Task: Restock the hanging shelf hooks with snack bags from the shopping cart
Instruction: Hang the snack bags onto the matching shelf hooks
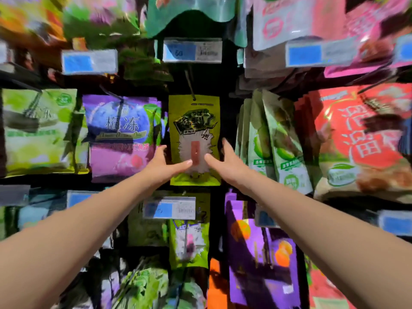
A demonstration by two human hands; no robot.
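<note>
Where the task's thing hangs: as I watch through the head camera, the yellow-green snack bag (pixel 194 121) hangs upright on a hook (pixel 189 83) that passes through the hole in its top edge.
Left hand: my left hand (pixel 165 166) is at the yellow-green snack bag's lower left edge. It is spread, with the thumb laid straight across the bag's front and the fingers stretched up along its left side. I cannot tell whether they reach behind it.
Right hand: my right hand (pixel 225 161) is at the bag's lower right edge, also spread. Its thumb tip rests on the bag's front, near the left thumb tip but apart from it, and the fingers point up along the right side.
Above the bag: I see a price tag (pixel 192 51) with a blue panel straight over the hook.
Left of the bag: a purple bag (pixel 121 134) hangs just beside it, and my left fingers overlap its right edge.
Right of the bag: past a dark gap there is a row of pale green bags (pixel 274 141) turned partly edge-on, with a red bag (pixel 361 139) beyond them.
Below the bag: a second price tag (pixel 169 207) hangs there, with a lower yellow-green bag (pixel 189 239) of the same print under it. A purple bag with orange fruit (pixel 260 259) is below and to the right.
Sharpness: everything far from the bag is smeared, and I cannot read the small print.
</note>
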